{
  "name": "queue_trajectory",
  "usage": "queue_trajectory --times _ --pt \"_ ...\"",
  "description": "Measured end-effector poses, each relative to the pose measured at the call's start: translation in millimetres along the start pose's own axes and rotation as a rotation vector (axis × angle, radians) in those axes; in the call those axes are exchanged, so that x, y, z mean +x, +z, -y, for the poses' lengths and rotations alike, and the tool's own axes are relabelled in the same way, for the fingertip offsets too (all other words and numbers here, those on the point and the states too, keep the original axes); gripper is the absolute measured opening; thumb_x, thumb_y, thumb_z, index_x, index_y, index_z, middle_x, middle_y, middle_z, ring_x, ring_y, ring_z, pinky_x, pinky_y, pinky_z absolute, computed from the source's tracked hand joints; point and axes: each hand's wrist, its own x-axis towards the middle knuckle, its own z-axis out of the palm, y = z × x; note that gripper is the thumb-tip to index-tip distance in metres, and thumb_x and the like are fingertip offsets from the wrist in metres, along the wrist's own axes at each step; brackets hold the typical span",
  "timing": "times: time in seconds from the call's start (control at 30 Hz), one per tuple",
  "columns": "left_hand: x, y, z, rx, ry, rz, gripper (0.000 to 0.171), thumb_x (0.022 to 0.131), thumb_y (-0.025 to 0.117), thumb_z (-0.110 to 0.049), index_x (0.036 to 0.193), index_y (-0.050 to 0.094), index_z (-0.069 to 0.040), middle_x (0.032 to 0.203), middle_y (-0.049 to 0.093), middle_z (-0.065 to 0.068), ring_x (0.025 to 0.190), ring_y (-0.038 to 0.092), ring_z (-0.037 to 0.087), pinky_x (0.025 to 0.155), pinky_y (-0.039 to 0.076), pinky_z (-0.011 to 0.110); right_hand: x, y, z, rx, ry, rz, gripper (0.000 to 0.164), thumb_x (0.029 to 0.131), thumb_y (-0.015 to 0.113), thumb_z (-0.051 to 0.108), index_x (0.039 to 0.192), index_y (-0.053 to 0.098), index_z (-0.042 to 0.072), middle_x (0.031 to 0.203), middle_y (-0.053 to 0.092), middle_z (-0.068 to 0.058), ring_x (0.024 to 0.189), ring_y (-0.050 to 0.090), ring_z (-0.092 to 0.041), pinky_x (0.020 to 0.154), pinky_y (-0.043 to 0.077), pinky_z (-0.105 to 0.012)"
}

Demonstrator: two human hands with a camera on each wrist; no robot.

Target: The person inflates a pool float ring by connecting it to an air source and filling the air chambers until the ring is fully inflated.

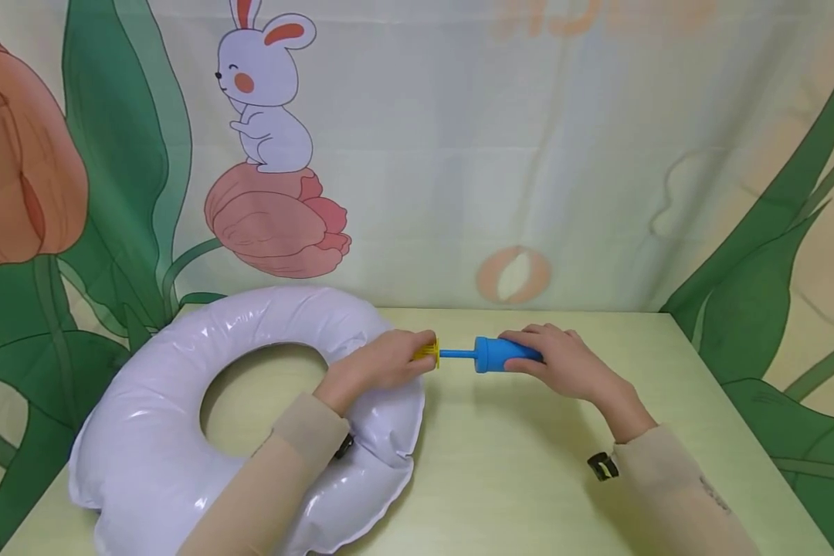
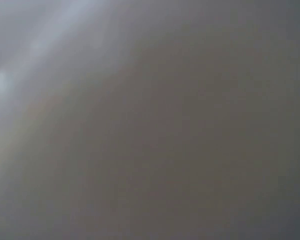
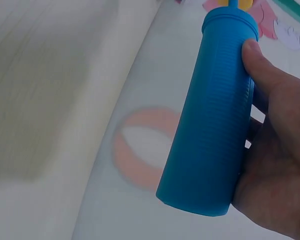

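A blue hand pump [image 1: 493,354] is held level above the table. Around its barrel [image 3: 210,110] curl the fingers and thumb of my right hand [image 1: 563,359]. My left hand [image 1: 382,361] grips the yellow handle [image 1: 428,352] at the end of the pump's blue rod, part of which shows drawn out of the barrel. Below and beside my left hand lies a white inflatable swim ring [image 1: 146,417], puffed up with some creases. My left forearm crosses over the ring and hides part of it. The left wrist view is too blurred to make out the hand.
The pale green table [image 1: 486,479] runs back to a printed cloth backdrop [image 1: 417,154] with a rabbit, tulips and leaves. The swim ring takes up the table's left side. A dark band [image 1: 603,466] sits at my right sleeve.
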Motion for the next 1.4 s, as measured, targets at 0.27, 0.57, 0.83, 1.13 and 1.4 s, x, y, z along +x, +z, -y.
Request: queue_trajectory --times 0.27,0.57,0.83,1.13,1.4 --pt "0.8 -0.3 3.1 -0.002 0.022 0.0 0.007 0.098 0.049 -0.019 0.092 0.047 -0.015 0.071 0.035 -0.004 0.067 0.044 0.016 0.068 0.037 0.032 -26.3 -17.1 -28.0 0.022 0.059 -0.017 0.052 0.098 0.069 0.038 0.144 0.06 0.016 0.134 0.062 -0.013 0.12 0.056 -0.037 0.094 0.035 -0.058" --pt "-0.2 -2.1 2.7 0.032 0.043 -0.025 0.005 0.098 0.05 -0.016 0.094 0.047 -0.013 0.071 0.038 -0.003 0.066 0.045 0.016 0.067 0.037 0.032 -14.2 -7.5 -21.4 -0.074 0.02 -0.017 0.054 0.1 0.066 0.04 0.147 0.056 0.015 0.137 0.061 -0.014 0.125 0.054 -0.038 0.093 0.034 -0.058" --pt "3.8 1.9 -1.5 0.101 0.035 -0.032 0.005 0.098 0.053 -0.016 0.098 0.051 -0.011 0.072 0.044 -0.002 0.064 0.047 0.016 0.063 0.038 0.031 16.2 14.8 16.2 -0.102 -0.028 0.019 0.055 0.103 0.06 0.044 0.149 0.054 0.014 0.135 0.062 -0.011 0.12 0.056 -0.034 0.09 0.039 -0.057" --pt "4.5 2.2 -0.5 0.123 -0.001 -0.03 0.008 0.099 0.054 -0.018 0.102 0.052 -0.011 0.075 0.048 0.0 0.068 0.05 0.018 0.065 0.038 0.032 31.8 22.7 36.4 -0.14 -0.056 0.036 0.062 0.099 0.065 0.049 0.149 0.052 0.014 0.136 0.061 -0.009 0.118 0.057 -0.031 0.09 0.042 -0.057" --pt "1.6 0.4 3.0 0.07 -0.01 -0.043 0.012 0.101 0.053 -0.022 0.106 0.054 -0.012 0.074 0.047 -0.001 0.068 0.049 0.018 0.066 0.039 0.032 24.0 9.4 22.3 -0.125 -0.007 0.032 0.068 0.095 0.073 0.044 0.151 0.048 0.015 0.135 0.062 -0.009 0.119 0.057 -0.031 0.094 0.042 -0.056"
